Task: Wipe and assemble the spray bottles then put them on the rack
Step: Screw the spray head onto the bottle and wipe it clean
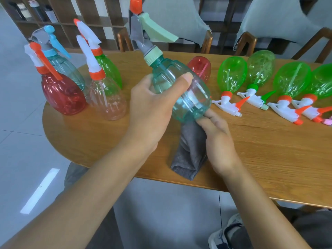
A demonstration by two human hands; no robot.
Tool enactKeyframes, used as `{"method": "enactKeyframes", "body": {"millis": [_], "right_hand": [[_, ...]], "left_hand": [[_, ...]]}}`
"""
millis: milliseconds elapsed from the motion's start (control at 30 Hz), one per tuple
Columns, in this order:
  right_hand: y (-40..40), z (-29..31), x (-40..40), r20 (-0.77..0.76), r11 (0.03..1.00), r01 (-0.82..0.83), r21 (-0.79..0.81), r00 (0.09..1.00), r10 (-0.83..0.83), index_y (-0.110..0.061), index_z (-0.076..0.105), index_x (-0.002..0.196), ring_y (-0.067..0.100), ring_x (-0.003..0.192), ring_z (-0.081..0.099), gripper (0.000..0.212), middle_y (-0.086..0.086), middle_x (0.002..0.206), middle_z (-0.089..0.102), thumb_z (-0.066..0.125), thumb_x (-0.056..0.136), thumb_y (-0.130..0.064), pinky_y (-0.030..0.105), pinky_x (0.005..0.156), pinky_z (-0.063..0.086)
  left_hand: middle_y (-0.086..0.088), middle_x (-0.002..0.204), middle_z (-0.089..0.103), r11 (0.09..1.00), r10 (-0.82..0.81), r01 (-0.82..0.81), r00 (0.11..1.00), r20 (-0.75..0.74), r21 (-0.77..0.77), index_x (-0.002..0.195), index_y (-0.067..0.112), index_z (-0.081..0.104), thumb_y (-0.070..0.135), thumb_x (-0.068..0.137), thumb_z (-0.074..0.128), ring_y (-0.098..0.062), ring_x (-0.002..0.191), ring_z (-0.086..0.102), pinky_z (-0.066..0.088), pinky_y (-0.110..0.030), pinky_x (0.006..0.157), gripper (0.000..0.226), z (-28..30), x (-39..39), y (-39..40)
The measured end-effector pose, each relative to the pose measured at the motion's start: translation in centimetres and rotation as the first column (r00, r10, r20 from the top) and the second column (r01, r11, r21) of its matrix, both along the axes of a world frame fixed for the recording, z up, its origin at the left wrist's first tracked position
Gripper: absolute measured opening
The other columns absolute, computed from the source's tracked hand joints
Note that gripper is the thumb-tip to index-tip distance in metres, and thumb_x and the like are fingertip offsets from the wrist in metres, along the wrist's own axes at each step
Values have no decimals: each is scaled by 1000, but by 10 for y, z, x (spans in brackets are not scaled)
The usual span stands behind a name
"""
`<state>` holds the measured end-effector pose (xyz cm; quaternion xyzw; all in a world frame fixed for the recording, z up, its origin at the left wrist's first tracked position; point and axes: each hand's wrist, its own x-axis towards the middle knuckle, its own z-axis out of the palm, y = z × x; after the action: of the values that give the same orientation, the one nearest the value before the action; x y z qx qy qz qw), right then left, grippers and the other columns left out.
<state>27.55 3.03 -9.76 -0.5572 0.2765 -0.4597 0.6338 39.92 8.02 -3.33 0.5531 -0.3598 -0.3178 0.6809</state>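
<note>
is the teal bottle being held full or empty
Empty: the teal bottle is see-through with no liquid line, tilted in the left hand.

I sit at a wooden table (251, 159); wooden chairs (208, 42) draped in grey fabric stand beyond it, dark wooden shelving (71, 13) far left, my sneaker (226, 232) near right.

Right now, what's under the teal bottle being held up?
Under the teal bottle, the right hand holds a grey cloth against its base; the contact spot is hidden.
</note>
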Motion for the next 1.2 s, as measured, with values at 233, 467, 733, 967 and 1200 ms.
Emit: {"method": "enactKeyframes", "body": {"millis": [233, 467, 733, 967, 1200], "right_hand": [[-3, 0, -1, 160, 991, 27, 131, 986, -48, 4, 59, 109, 22, 96, 56, 22, 14, 99, 61, 47, 95, -8, 37, 90, 43], [1, 0, -2, -44, 997, -60, 51, 997, 62, -8, 68, 89, 8, 78, 63, 24, -4, 81, 71, 46, 97, -2, 19, 75, 50], [-6, 7, -7, 51, 980, 178, 93, 982, -184, -21, 49, 63, 9, 55, 38, 25, -5, 60, 42, 55, 88, -22, 21, 53, 36], [-11, 9, -9, -31, 982, 184, 35, 983, -183, -5, 58, 91, 20, 65, 65, 12, 10, 79, 69, 53, 99, 4, 28, 62, 50], [-5, 5, -5, -130, 962, 251, -109, 956, -264, -11, 36, 80, 37, 63, 30, 37, 20, 69, 32, 63, 97, -30, 50, 60, 32]], "left_hand": [[1, 97, 79, 999, 15, -15, 1000, -4, 49, 106, 14, 75, 29, 90, 78, -14, 89, 77, 63, -33, 83, 22, 2, 3, 0], [-4, 101, 78, 997, 64, -63, 998, -2, 33, 110, 10, 72, 30, 90, 79, -21, 95, 76, 61, -46, 91, 30, -6, 2, 0], [11, 101, 75, 988, 132, -150, 943, 304, 37, 109, 25, 65, 41, 82, 84, -8, 96, 71, 57, -42, 92, 37, -17, 7, 2], [7, 115, 58, 961, 63, -191, 853, 518, 198, 112, 38, 57, 56, 72, 81, 11, 107, 51, 40, -6, 89, 51, -36, 20, 6], [13, 122, 55, 950, -18, -188, 766, 643, 251, 120, 36, 39, 61, 87, 68, -4, 111, 52, 40, -27, 86, 51, -45, 27, 9]]}}
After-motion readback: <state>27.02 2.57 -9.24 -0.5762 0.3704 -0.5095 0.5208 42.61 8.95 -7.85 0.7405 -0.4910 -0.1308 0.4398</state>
